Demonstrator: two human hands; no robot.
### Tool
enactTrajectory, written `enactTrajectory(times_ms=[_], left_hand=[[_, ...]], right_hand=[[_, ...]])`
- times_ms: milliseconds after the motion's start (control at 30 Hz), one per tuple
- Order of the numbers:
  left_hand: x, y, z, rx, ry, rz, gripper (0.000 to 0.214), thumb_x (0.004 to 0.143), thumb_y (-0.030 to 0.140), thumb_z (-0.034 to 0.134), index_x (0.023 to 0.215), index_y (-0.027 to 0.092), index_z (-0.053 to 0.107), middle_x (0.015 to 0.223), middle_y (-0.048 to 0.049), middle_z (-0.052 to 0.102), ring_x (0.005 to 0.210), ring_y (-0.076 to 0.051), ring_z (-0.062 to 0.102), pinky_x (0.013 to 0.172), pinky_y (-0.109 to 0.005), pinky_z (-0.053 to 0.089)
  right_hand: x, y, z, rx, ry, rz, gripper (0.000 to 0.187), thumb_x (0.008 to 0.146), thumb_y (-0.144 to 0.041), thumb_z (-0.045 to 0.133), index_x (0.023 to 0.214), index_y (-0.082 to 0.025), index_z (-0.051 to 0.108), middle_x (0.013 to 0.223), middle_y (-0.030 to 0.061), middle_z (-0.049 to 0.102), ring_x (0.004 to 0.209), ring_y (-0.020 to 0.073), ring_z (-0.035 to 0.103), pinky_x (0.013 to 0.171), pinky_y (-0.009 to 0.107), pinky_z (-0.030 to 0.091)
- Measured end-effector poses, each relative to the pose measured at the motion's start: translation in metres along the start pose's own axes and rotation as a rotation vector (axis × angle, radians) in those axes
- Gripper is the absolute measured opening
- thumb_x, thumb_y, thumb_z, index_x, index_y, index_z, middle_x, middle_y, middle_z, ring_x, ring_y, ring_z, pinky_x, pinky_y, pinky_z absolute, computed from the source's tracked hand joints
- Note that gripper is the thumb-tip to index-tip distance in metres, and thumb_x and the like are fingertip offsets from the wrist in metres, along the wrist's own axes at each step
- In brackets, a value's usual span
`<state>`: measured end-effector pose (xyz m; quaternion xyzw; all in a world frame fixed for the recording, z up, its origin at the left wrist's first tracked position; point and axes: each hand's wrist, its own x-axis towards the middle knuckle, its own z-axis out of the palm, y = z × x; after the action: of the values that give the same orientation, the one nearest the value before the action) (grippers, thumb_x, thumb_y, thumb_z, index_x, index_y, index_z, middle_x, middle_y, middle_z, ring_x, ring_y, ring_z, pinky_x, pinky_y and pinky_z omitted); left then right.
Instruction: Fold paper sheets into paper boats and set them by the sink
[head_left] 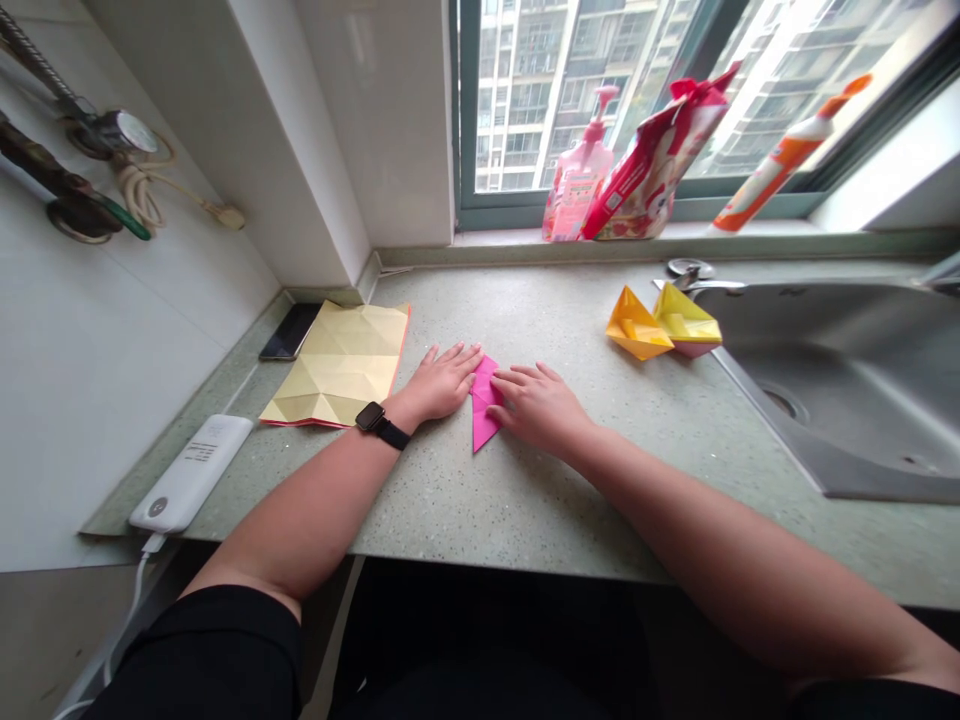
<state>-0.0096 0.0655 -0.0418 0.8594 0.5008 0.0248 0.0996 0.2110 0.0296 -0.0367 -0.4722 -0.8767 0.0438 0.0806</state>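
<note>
While the left hand lies open, fingertips on the pink folded paper, the right hand rests across its other side, fingers loosely open; paper on countertop, left of the sink. Orange paper boat, yellow paper boat by sink's left rim.

On the worktop, the left hand and right hand touch folded pink paper right of a yellow sheet.
</note>
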Motion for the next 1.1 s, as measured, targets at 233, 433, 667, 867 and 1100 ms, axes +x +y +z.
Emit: enactTrajectory(times_ms=[233,433,667,867,1100], left_hand=[[-0.003,0.007,-0.002,-0.043,0.039,-0.034,0.058,0.115,0.031,0.03,0.171,0.022,0.038,0.181,-0.0074,0.034,0.169,-0.027,0.03,0.139,-0.059,0.018],[-0.019,0.005,-0.007,-0.099,0.292,-0.052,0.048,0.109,0.02,0.041,0.153,0.014,0.058,0.154,-0.0145,0.065,0.143,-0.027,0.06,0.126,-0.046,0.046],[-0.027,-0.001,-0.011,-0.077,0.269,-0.018,0.024,0.106,0.024,0.054,0.118,0.02,0.075,0.126,-0.0109,0.074,0.119,-0.029,0.067,0.11,-0.048,0.056],[-0.025,0.008,-0.009,-0.213,0.271,0.119,0.038,0.109,0.017,0.047,0.136,0.027,0.073,0.136,-0.0066,0.074,0.126,-0.024,0.067,0.114,-0.044,0.054],[-0.027,0.014,-0.013,-0.342,0.346,0.231,0.037,0.112,0.024,0.05,0.144,0.026,0.069,0.144,-0.009,0.07,0.133,-0.024,0.065,0.119,-0.045,0.053]], right_hand=[[0.004,0.009,0.015,-0.019,-0.06,0.012,0.068,0.108,-0.06,0.052,0.166,-0.024,0.051,0.176,0.0125,0.045,0.163,0.043,0.038,0.132,0.07,0.029],[0.006,0.024,0.015,0.096,0.003,-0.003,0.066,0.106,-0.06,0.058,0.163,-0.026,0.054,0.171,0.0129,0.052,0.159,0.0389,0.045,0.131,0.065,0.034],[0.008,0.029,0.011,0.265,0.176,0.074,0.048,0.111,-0.046,0.052,0.151,-0.024,0.064,0.134,0.0122,0.077,0.13,0.0318,0.068,0.117,0.051,0.051],[0.005,0.019,0.007,0.307,0.168,0.056,0.049,0.109,-0.049,0.055,0.151,-0.024,0.063,0.137,0.0114,0.077,0.133,0.0312,0.067,0.117,0.049,0.051],[0.006,0.017,0.002,0.449,0.183,0.111,0.051,0.109,-0.046,0.054,0.154,-0.024,0.061,0.128,0.0112,0.082,0.125,0.0315,0.073,0.112,0.051,0.053]])
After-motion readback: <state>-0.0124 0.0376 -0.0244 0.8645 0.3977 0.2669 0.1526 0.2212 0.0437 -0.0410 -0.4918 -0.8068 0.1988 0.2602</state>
